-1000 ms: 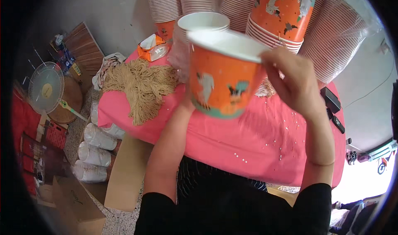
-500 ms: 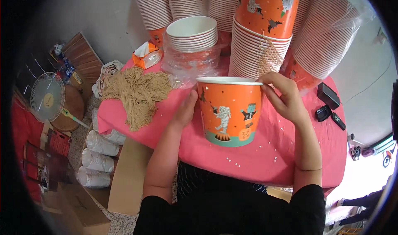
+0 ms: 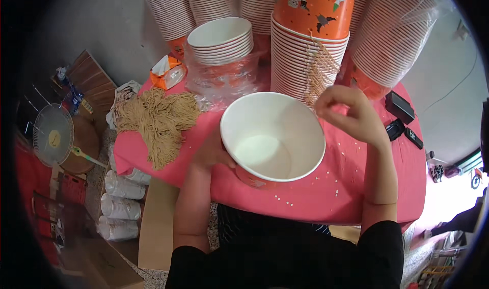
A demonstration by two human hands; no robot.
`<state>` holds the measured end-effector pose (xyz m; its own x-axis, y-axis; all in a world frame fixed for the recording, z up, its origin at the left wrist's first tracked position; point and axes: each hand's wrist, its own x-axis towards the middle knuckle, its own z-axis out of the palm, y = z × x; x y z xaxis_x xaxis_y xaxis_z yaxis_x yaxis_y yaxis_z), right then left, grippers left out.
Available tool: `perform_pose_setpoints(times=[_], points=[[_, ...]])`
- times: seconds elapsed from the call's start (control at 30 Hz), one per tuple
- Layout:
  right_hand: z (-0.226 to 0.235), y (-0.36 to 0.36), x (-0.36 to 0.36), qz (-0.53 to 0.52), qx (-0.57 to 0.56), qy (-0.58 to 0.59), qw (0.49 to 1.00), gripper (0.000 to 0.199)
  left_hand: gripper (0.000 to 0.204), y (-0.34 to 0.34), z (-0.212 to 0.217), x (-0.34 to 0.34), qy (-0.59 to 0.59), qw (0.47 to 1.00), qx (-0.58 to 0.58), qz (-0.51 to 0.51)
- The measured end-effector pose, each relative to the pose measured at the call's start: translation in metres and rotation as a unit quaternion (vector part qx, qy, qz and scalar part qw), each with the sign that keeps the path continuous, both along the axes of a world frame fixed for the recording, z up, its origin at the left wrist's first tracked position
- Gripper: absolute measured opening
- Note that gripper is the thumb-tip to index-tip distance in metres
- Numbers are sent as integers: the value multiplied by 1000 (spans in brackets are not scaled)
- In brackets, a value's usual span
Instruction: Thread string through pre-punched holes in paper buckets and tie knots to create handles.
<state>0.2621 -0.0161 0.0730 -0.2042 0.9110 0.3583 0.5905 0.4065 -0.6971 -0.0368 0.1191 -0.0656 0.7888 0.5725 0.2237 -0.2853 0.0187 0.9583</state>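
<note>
An orange paper bucket (image 3: 272,136) with a white inside and rim is tipped toward me over the pink cloth. My left hand (image 3: 211,151) grips its left side, thumb near the rim and the other fingers partly hidden. My right hand (image 3: 349,113) is raised off the bucket, just beyond its right rim. Its thumb and fingers are curled together in a pinch; whatever lies between them is too small to make out. Close behind that hand, tan twine strands (image 3: 322,70) hang down a tall stack of matching buckets (image 3: 290,59).
A heap of tan twine (image 3: 158,121) lies left on the pink-covered table (image 3: 244,200), near a tissue pack (image 3: 168,72). Plastic-wrapped bucket stacks (image 3: 392,39) line the back. A black box (image 3: 400,107) sits at the right. Small white dots are scattered over the cloth.
The bucket has tilted from upright, so its inside now faces me. My right hand has come away from the rim. My left hand has moved slightly left and down, still holding the bucket.
</note>
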Motion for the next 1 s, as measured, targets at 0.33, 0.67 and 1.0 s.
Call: perform_pose_setpoints(times=[0.33,0.67,1.0], points=[[-53,39,-5,67,-157,114,979,29,128,-13,24,8,12,995,96,17],[-58,45,-10,49,-171,239,955,19,126,-8,9,4,29,998,62,-1],[-48,40,5,61,-184,193,962,22,130,-14,21,12,-27,997,67,6]])
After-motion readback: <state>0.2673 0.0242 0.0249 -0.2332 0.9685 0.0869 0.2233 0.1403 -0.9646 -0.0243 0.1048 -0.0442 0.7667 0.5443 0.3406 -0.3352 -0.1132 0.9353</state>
